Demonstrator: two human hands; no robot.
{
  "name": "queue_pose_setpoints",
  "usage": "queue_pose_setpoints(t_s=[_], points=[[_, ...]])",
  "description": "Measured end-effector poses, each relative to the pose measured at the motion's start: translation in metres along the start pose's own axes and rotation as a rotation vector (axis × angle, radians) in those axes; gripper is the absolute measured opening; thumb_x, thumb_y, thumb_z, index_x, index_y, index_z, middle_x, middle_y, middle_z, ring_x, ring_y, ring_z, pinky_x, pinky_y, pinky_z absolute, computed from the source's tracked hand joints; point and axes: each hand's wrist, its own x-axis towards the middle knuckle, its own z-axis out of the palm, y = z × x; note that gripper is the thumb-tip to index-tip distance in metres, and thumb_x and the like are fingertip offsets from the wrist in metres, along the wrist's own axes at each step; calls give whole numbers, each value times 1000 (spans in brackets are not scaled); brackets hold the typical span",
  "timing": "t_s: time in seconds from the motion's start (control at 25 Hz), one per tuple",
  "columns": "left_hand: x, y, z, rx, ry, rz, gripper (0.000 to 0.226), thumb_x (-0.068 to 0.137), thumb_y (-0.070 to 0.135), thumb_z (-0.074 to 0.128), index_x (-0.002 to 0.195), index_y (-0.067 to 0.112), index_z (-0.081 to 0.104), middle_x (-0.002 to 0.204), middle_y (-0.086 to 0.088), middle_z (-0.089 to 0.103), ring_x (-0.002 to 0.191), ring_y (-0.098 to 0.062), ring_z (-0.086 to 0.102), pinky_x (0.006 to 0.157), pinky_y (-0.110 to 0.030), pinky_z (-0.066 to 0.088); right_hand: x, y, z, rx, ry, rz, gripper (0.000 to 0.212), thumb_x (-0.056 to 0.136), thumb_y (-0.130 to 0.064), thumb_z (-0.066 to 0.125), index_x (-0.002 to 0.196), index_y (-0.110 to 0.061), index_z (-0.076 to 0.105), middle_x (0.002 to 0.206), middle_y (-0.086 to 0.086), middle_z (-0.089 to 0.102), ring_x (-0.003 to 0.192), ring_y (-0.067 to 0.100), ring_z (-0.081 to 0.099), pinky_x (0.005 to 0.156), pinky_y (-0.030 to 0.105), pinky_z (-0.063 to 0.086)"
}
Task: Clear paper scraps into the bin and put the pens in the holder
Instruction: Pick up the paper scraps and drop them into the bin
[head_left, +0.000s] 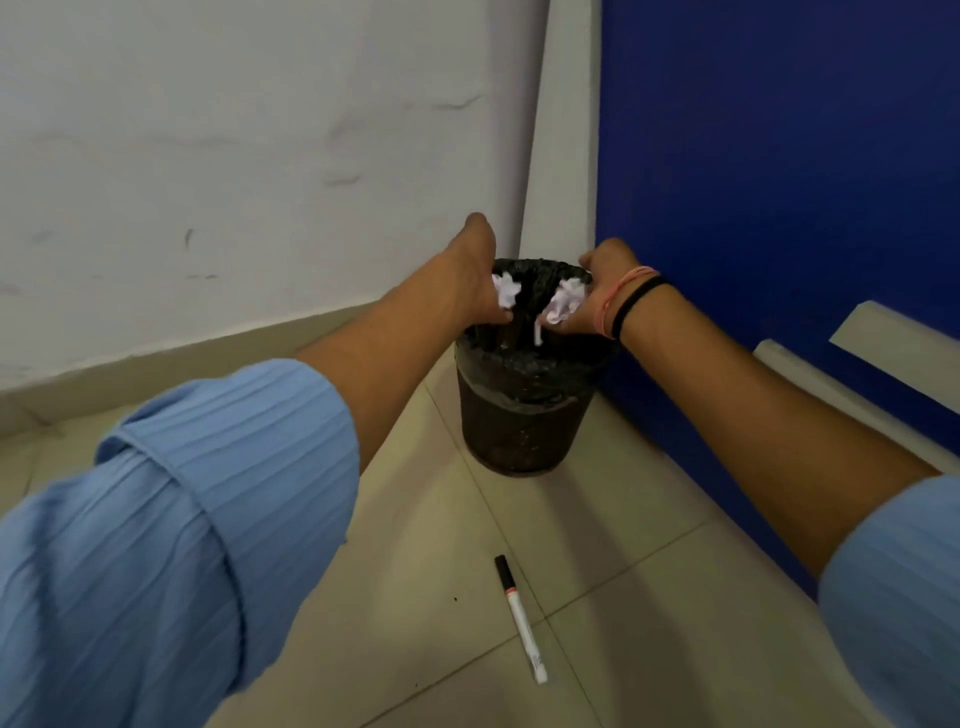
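Observation:
A dark round bin (522, 415) with a black liner stands on the tiled floor in the corner. Both my hands hover over its mouth. My left hand (475, 275) grips a crumpled white paper scrap (505, 292) over the left rim. My right hand (597, 291), with bands on the wrist, holds another white paper scrap (563, 306) over the right rim; a strip of it dangles into the bin. A white marker pen with a black cap (519, 616) lies on the floor in front of the bin, nearer to me.
A white wall (234, 156) runs along the left and a blue partition (779, 182) along the right, meeting behind the bin. Pale trim pieces (857, 400) lean along the blue partition's base. Beige floor tiles (649, 571) lie around the pen.

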Motion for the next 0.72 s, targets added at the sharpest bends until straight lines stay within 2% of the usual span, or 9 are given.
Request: queue_pose_setpoints(t_s=[0.04, 0.08, 0.16, 0.24, 0.28, 0.36, 0.44, 0.52, 0.72], points=[[-5, 0, 4, 25, -7, -11, 63, 106, 44, 38, 156, 7, 30, 153, -15, 42, 140, -29, 43, 116, -49, 30, -6, -1, -1, -24, 1, 26, 47, 106, -25, 27, 147, -7, 36, 143, 16, 44, 138, 39, 37, 116, 51, 30], [-9, -2, 6, 46, -4, -4, 69, 106, 45, 36, 160, 5, 20, 160, -15, 33, 147, -34, 31, 119, -53, 22, -9, -3, -2, -13, -5, 26, 50, 106, -27, 27, 152, -8, 31, 149, 15, 39, 143, 43, 29, 118, 59, 21], [-10, -7, 6, 49, -9, 9, 72, 106, 46, 35, 160, 2, 15, 162, -15, 28, 149, -36, 25, 119, -53, 19, -5, -4, -7, 7, 5, 11, 54, 104, -29, 30, 155, -10, 27, 158, 16, 31, 146, 46, 20, 117, 67, 14], [-3, -11, 2, 34, -19, 19, 72, 104, 48, 34, 158, 0, 23, 160, -18, 31, 147, -36, 29, 119, -50, 24, -7, -1, -10, 34, -14, -13, 55, 102, -28, 34, 152, -6, 33, 154, 21, 36, 144, 46, 27, 115, 67, 22], [1, -13, -2, 38, -11, 45, 71, 104, 48, 33, 154, -2, 33, 156, -21, 38, 144, -37, 36, 117, -48, 30, -9, 2, -10, 52, -4, -39, 50, 101, -26, 36, 143, 1, 44, 145, 24, 46, 137, 44, 40, 110, 62, 36], [5, -17, -12, 21, 14, 132, 59, 103, 45, 34, 128, -3, 59, 127, -21, 61, 118, -34, 58, 103, -44, 48, -11, 10, -11, 117, 18, -93, 34, 100, -22, 40, 102, 2, 64, 103, 19, 65, 96, 31, 64, 78, 43, 57], [4, -21, -29, -75, 49, 217, 46, 103, 40, 37, 92, 5, 64, 85, -11, 63, 76, -23, 60, 71, -34, 54, -19, 22, -9, 231, -31, -126, 29, 95, -19, 46, 70, -11, 57, 68, 5, 56, 58, 18, 53, 50, 28, 47], [-6, -25, -52, -170, 34, 260, 39, 102, 36, 42, 76, 10, 57, 66, -5, 53, 58, -18, 48, 54, -27, 44, -30, 41, -4, 314, -138, -116, 32, 93, -19, 49, 61, -17, 48, 55, -1, 45, 44, 13, 40, 43, 21, 36], [-40, -34, -124, -354, 52, 313, 36, 98, 34, 48, 71, 12, 52, 59, -3, 49, 48, -17, 43, 45, -23, 36, -61, 101, 33, 304, -325, 3, 40, 95, -22, 49, 55, -19, 42, 45, -4, 39, 38, 11, 33, 42, 20, 26]])
